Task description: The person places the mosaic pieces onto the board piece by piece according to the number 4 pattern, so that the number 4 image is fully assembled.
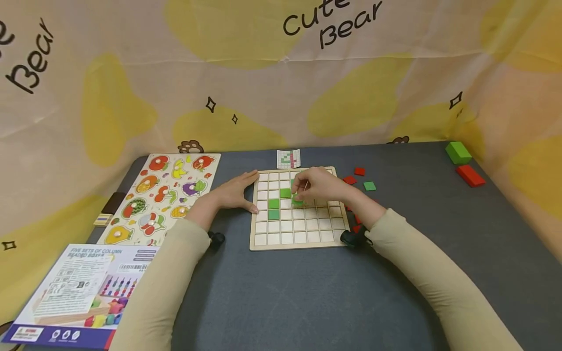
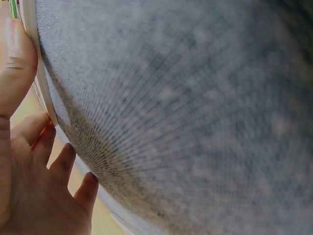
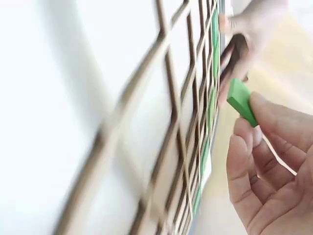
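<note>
A wooden grid board lies on the dark grey table, with green tiles set in a few of its cells. My right hand hovers over the board's upper middle and pinches a green square tile between thumb and fingers. My left hand lies flat on the table with straight fingers against the board's left edge. The left hand also shows at the far end of the blurred grid in the right wrist view.
Loose red tiles and a green tile lie right of the board. A small pattern card sits behind it. A fruit puzzle board and a toy box lie left. Green and red blocks sit far right.
</note>
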A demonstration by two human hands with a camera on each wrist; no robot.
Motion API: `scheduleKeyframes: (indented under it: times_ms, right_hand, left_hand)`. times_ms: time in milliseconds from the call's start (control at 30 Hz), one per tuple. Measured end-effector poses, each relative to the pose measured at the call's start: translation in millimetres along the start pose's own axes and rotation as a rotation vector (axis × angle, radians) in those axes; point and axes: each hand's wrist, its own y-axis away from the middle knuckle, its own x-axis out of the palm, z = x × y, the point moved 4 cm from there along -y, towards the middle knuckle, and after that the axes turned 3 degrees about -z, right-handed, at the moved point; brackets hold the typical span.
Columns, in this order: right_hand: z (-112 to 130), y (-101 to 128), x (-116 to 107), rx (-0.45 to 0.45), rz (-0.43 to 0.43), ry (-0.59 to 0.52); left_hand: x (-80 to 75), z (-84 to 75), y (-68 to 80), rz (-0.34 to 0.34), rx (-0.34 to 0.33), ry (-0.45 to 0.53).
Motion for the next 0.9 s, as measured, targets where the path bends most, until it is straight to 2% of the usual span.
scheduleKeyframes:
  times_ms: [200,333,467,667,800,900]
  right_hand:
    - [12,-18,21,-0.017,0.061,0.023]
    - [17,-19,27,-0.008,0.113,0.047]
    - [19,-20,30,-0.018,0.125,0.088]
    - [24,-22,36,-0.076,0.145,0.152]
    - [23,-21,32,-0.086,0.163,0.191]
    - [12,-16,17,-0.048,0.143,0.181]
  left_hand:
    - [0.4,-1.5,-1.1,-0.007,-0.003,0.008]
    - [0.0,-1.8,-0.4,-0.010,-0.009,0.012]
    - [-0.7,-0.2,0.1,-0.010,-0.007,0.014]
    - [-1.1,2.5,-0.1,-0.008,-0.003,0.008]
    - [-1.4,2.1,-0.6,-0.006,-0.004,0.005]
    - [-1.6,0.3,-0.2,-0.002,-0.002,0.006]
